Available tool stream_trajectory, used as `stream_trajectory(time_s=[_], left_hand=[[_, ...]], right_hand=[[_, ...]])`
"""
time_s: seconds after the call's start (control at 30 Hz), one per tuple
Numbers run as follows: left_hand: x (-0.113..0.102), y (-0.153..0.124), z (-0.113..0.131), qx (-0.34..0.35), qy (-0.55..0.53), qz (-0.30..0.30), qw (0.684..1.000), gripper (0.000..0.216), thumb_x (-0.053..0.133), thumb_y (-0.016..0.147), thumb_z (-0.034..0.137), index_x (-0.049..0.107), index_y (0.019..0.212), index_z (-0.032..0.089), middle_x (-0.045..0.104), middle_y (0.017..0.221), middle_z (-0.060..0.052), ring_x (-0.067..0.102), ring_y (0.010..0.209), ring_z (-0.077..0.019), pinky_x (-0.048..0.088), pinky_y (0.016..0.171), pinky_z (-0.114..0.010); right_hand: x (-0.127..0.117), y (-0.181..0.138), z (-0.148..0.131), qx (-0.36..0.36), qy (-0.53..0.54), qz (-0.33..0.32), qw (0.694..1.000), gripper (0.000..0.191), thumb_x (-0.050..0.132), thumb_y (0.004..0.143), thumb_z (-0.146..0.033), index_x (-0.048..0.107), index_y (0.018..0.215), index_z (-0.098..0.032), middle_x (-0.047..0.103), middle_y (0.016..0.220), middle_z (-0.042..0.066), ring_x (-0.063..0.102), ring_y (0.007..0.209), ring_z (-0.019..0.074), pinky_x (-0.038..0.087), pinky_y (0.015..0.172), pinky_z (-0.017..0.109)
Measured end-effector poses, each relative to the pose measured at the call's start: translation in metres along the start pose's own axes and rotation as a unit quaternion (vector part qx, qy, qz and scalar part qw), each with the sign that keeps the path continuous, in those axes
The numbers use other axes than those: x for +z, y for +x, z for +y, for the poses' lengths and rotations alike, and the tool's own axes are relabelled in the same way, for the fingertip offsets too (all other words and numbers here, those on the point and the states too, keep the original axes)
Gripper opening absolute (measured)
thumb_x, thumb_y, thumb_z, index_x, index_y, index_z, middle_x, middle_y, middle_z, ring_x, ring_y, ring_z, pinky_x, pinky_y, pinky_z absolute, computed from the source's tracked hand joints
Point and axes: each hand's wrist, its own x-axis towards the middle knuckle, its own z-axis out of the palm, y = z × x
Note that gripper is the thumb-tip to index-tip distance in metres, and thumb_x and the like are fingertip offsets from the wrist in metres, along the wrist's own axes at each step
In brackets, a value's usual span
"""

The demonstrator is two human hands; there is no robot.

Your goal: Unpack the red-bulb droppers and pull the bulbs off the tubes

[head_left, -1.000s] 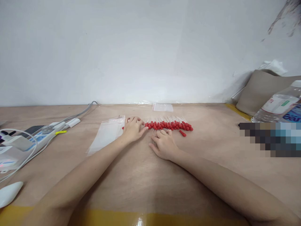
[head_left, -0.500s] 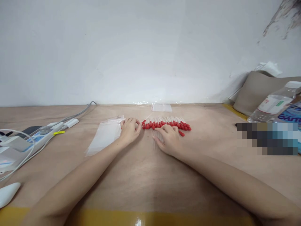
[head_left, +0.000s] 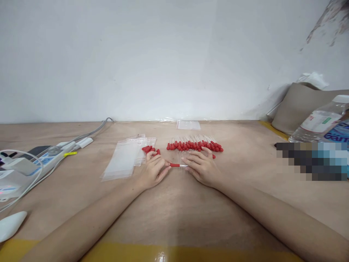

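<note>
My left hand pinches the red rubber bulb of a glass dropper, which lies level just above the table. The dropper's clear tube runs into the fingertips of my right hand, closed on its far end. Beneath and beside the right fingers are thin clear glass tubes, partly hidden. Behind the hands stretches a row of droppers with red bulbs, their tubes pointing to the wall. A small group of red bulbs sits beyond my left hand, on the edge of clear plastic bags.
A small plastic bag lies against the wall. On the left are a power strip with cables and a white mouse. A water bottle and a grey-brown container stand at the right.
My left hand has come nearer from beside the bags, bringing a red bulb to the right hand. The red bulbs by the bags are now uncovered. My right hand has shifted slightly nearer.
</note>
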Motion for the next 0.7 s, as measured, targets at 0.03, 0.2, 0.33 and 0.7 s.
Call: stream_trajectory(time_s=[0.03, 0.2, 0.33, 0.7], left_hand=[[-0.001, 0.001, 0.001, 0.001, -0.001, 0.000, 1.000, 0.008, 0.045, 0.085, 0.021, 0.052, 0.083, 0.020, 0.065, 0.088, -0.001, 0.057, 0.082, -0.0143, 0.027, 0.091, -0.039], [-0.002, 0.008, 0.012, -0.014, 0.004, 0.005, 1.000, 0.020, 0.046, 0.084, 0.027, 0.054, 0.101, 0.020, 0.063, 0.097, -0.006, 0.055, 0.090, -0.0183, 0.029, 0.090, -0.040], [0.004, 0.015, 0.021, 0.013, 0.024, -0.002, 1.000, 0.028, 0.051, 0.083, 0.034, 0.055, 0.108, 0.023, 0.060, 0.107, -0.006, 0.051, 0.100, -0.0210, 0.026, 0.092, -0.042], [-0.002, 0.017, 0.029, 0.062, 0.056, -0.083, 0.993, 0.025, 0.037, 0.088, 0.028, 0.060, 0.081, 0.019, 0.060, 0.073, -0.002, 0.051, 0.079, -0.0166, 0.023, 0.094, -0.043]], right_hand=[[0.001, 0.000, 0.000, -0.001, 0.005, 0.001, 1.000, 0.025, 0.047, 0.086, -0.030, 0.059, 0.108, -0.025, 0.066, 0.092, 0.003, 0.053, 0.097, 0.0165, 0.017, 0.097, 0.044], [0.001, 0.001, -0.002, -0.005, 0.014, -0.009, 1.000, 0.022, 0.045, 0.087, -0.030, 0.063, 0.098, -0.023, 0.062, 0.069, 0.000, 0.050, 0.075, 0.0126, 0.023, 0.091, 0.039], [0.000, 0.002, -0.004, -0.014, 0.027, -0.006, 1.000, 0.022, 0.044, 0.087, -0.029, 0.064, 0.093, -0.022, 0.059, 0.068, 0.000, 0.047, 0.073, 0.0127, 0.025, 0.087, 0.036], [-0.004, 0.001, -0.007, -0.074, 0.044, -0.011, 0.996, 0.022, 0.040, 0.088, -0.024, 0.061, 0.083, -0.019, 0.053, 0.058, -0.002, 0.042, 0.065, 0.0115, 0.024, 0.080, 0.034]])
